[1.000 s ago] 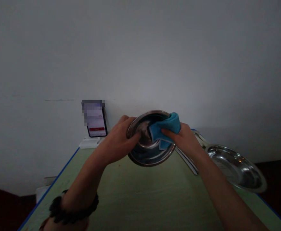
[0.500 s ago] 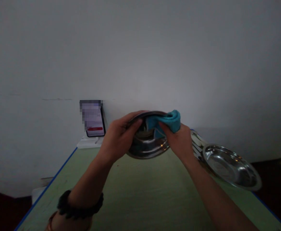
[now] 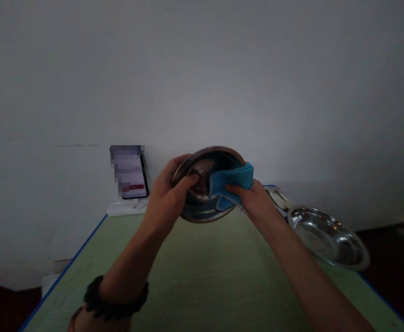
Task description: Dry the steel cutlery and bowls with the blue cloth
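Note:
A shiny metal bowl (image 3: 205, 213) is held up above the table, tilted so its inside faces me. My left hand (image 3: 169, 193) grips its left side, thumb inside and fingers behind the rim. At the bowl's right side, my right hand (image 3: 252, 196) is closed on a folded blue cloth (image 3: 231, 180). The cloth wraps over the right rim and lies against the inner wall. My right thumb presses on the cloth; the other fingers of that hand are mostly hidden behind it.
A second metal bowl (image 3: 329, 237) rests at the table's right edge, beside some light-handled cutlery (image 3: 278, 198). A phone (image 3: 131, 173) leans on a white stand (image 3: 125, 206) at the back left. The green table (image 3: 202, 276) meets a pale wall (image 3: 202, 83).
The held bowl has tipped further toward me, showing more of its inside. The cloth has spread flatter over the right inner wall, and my right hand has shifted slightly left.

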`<state>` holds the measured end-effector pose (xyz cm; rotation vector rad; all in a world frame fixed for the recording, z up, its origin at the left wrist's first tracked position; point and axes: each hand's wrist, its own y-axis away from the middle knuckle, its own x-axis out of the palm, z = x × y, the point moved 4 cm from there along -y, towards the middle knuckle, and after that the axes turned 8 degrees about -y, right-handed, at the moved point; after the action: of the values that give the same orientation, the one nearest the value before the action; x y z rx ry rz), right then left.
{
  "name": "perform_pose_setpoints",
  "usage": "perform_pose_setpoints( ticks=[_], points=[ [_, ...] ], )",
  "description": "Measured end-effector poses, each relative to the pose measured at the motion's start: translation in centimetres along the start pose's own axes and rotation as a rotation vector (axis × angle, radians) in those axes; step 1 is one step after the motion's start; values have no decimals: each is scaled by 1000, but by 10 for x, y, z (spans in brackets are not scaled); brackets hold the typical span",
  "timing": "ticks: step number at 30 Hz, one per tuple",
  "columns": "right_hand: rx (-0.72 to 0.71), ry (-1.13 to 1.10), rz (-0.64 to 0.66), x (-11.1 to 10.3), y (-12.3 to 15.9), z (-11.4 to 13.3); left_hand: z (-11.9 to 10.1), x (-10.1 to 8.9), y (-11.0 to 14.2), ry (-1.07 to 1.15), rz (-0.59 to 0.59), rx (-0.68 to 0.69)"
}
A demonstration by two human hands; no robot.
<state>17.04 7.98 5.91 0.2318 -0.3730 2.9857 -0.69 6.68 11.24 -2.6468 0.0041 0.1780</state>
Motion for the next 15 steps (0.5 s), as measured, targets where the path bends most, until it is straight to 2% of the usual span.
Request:
perform_pose_setpoints(
  ticks=[3,5,6,9,12,14,15],
  points=[
    [-168,473,187,0,7,28,-12,2,3,-182,347,118],
    [-297,665,216,6,15,42,-16,9,8,-312,471,243],
    [-349,728,196,8,18,46,-17,12,10,-377,484,295],
    [-432,809,59,10,21,47,-20,16,13,-513,412,370],
    [-427,674,-106,5,18,37,-23,11,12,-535,275,390],
    [-361,447,-193,5,17,27,-25,4,10,-468,80,384],
    [-296,298,-194,9,17,20,-25,1,10,-408,-47,377]
  ],
)
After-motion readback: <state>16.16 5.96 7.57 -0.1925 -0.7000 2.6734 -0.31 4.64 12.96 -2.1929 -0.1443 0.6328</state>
